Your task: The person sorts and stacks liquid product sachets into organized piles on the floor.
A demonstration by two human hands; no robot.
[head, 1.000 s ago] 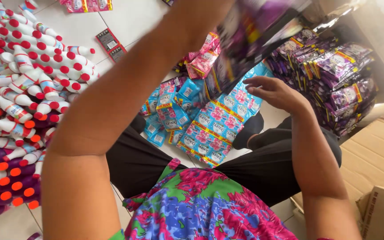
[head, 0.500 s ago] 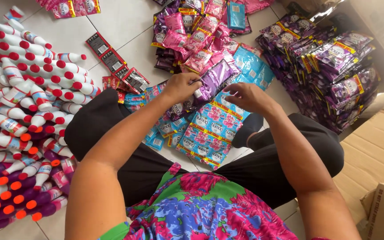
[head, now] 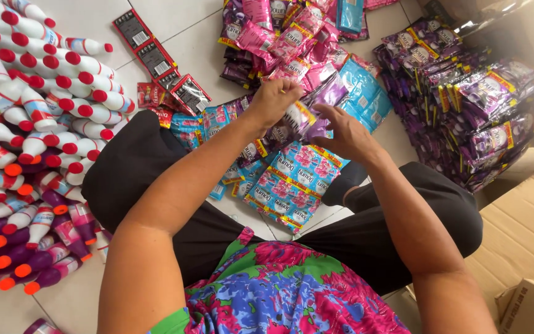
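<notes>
I sit cross-legged on a white tiled floor. My left hand [head: 274,99] and my right hand [head: 341,133] both grip a strip of purple sachets [head: 307,114], held just above my lap. Under the hands lies a stack of blue and pink sachet strips [head: 291,185] between my knees. Pink sachets [head: 279,37] are piled just beyond my left hand, and light blue sachets [head: 366,93] lie beyond my right hand.
Many white bottles with red caps [head: 38,93] cover the floor at left, with purple bottles with orange caps [head: 25,260] nearer me. Red and black sachet strips [head: 155,62] lie ahead. A big heap of purple sachets [head: 465,111] fills the right. Cardboard boxes [head: 526,247] stand at lower right.
My left arm came down from a raised position close to the camera. Both hands closed together on the purple sachet strip above the blue stack.
</notes>
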